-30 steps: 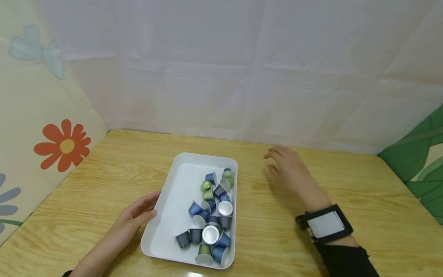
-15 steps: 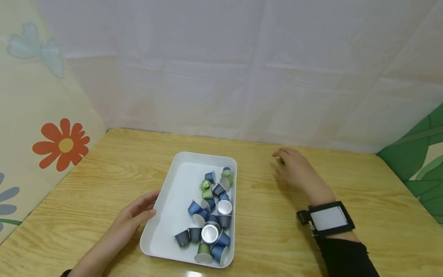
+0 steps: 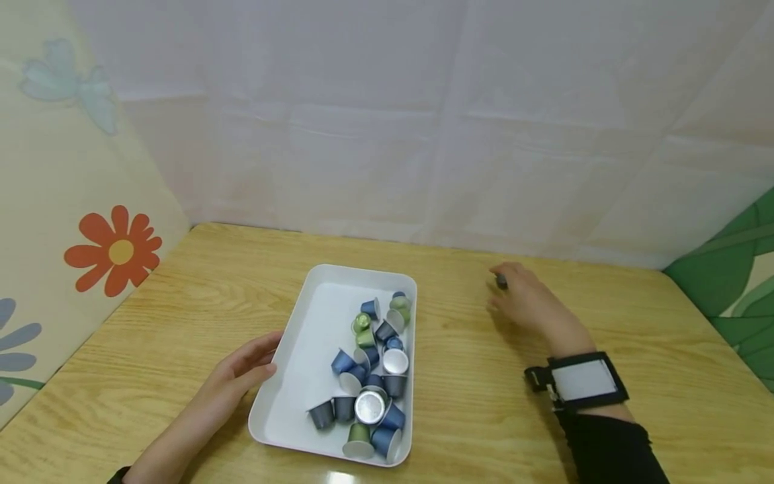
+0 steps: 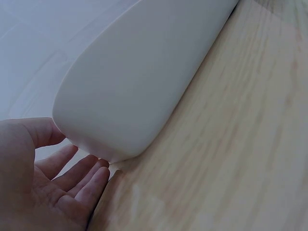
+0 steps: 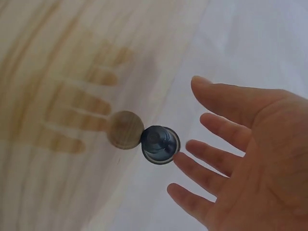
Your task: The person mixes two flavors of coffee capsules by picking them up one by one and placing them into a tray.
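My left hand [image 3: 236, 376] rests at the long left side of a white tray [image 3: 296, 356], its loosely bent fingers and thumb touching the outer wall. The left wrist view shows that hand [image 4: 53, 178] against the tray's rounded corner [image 4: 125, 82]. Off to the tray's right, my right hand [image 3: 535, 306] reaches over the table beside a dark coffee capsule [image 3: 501, 281]. In the right wrist view the right hand [image 5: 250, 163] has its fingers spread and mostly straight, one fingertip at the capsule's [image 5: 161, 144] rim. A wood-toned disc adjoins the capsule, perhaps its reflection.
Inside the tray lie several blue, green and dark capsules, such as a green one [image 3: 359, 440], mostly along its right side. Behind the wooden table [image 3: 471, 417] hangs a white cloth [image 3: 363, 134]. A flowered panel [image 3: 121, 252] borders the left.
The right hand has moved rightward over the table, and the dark capsule has come into view beside its fingers. Left hand and tray keep their places.
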Demonstrator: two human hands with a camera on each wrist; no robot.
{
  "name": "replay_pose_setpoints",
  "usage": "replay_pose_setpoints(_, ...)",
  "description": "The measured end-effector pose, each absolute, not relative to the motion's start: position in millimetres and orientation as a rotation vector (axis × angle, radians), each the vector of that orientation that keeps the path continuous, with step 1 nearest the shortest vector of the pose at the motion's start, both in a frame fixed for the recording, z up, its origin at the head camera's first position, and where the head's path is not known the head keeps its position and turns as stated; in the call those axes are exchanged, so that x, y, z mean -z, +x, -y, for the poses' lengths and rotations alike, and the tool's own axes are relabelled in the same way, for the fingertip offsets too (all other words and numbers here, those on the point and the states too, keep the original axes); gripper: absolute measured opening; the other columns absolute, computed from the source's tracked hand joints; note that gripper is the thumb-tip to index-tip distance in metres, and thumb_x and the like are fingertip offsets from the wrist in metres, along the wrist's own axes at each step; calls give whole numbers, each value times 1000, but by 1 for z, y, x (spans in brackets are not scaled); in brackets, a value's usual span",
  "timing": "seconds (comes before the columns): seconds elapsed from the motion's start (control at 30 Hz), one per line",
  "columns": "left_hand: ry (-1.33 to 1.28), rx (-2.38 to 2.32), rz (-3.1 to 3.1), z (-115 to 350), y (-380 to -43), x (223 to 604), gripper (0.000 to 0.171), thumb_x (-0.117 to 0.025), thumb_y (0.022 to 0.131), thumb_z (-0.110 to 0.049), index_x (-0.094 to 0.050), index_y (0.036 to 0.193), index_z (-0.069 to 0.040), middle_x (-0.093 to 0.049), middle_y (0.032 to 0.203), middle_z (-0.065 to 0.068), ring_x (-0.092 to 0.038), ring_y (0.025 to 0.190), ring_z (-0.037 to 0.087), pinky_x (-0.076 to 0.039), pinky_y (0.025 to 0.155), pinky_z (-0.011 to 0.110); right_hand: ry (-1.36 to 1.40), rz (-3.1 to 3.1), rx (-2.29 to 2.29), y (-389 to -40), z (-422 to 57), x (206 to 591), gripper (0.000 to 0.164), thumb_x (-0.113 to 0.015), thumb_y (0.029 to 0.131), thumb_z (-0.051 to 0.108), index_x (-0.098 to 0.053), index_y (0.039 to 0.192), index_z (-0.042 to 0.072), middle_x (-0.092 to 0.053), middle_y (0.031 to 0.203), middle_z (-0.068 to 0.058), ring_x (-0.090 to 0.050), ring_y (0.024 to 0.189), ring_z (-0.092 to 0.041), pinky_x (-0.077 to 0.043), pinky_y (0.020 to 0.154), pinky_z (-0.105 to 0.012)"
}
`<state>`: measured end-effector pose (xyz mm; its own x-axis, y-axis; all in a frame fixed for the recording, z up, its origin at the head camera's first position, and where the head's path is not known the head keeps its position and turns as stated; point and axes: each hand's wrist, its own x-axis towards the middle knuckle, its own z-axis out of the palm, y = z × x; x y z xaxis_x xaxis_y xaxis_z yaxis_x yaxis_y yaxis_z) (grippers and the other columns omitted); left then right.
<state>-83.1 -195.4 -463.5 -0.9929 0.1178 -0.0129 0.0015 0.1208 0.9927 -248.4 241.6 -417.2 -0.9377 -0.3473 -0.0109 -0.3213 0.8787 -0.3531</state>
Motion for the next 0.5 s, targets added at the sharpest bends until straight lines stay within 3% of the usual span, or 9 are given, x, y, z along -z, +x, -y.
replay_pose_setpoints(0.07,128,-2025,-2284,195,-83,464,50,-56,99,-7,-42,144,9,-48,142,28,-55,115,-1,-47,91,19,-521,-2974,534,-250,-244,418,60,-64,96,13,-37,143,-11,-28,147,-38,-27,134,-56,-25,109,-65)
replay_pose_setpoints(0.5,119,-2014,-2285,195,-83,463,49,-55,100,-9,-42,145,6,-48,143,25,-54,116,1,-47,91,19,-496,-2886,552,-254,-251,424,57,-64,95,12,-40,138,-17,-42,134,-43,-40,126,-56,-33,103,-64)
